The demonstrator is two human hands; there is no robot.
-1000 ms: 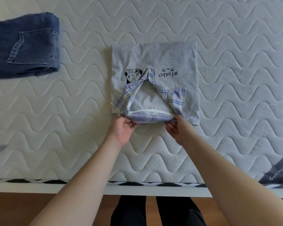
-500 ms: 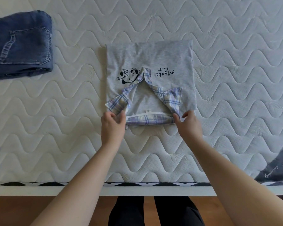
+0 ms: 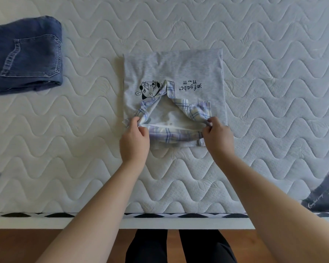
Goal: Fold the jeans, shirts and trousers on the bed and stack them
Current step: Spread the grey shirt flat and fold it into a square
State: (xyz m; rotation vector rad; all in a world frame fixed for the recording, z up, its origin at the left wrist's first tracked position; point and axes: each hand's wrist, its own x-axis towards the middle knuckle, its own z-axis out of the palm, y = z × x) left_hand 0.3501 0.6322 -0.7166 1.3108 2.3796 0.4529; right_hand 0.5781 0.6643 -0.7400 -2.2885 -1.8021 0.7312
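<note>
The grey shirt (image 3: 171,73) lies folded into a square about the middle of the bed (image 3: 273,54), its plaid collar (image 3: 179,120) toward the near edge and a cartoon print and upside-down lettering showing on the chest. My left hand (image 3: 134,142) pinches the collar's left end between thumb and curled fingers, at the shirt's near left corner. My right hand (image 3: 217,138) pinches the collar's right end the same way, fingers curled round the cloth at the near right corner. Between my hands the back of the collar stretches in a flat plaid band. The folded jeans (image 3: 25,56) sit well apart, by the bed's far left edge, back pocket up. A dark grey cloth (image 3: 325,196) with white print lies at the near right corner. Below the bed's near edge I see wooden floor (image 3: 46,242) and my dark trouser legs (image 3: 180,245).
</note>
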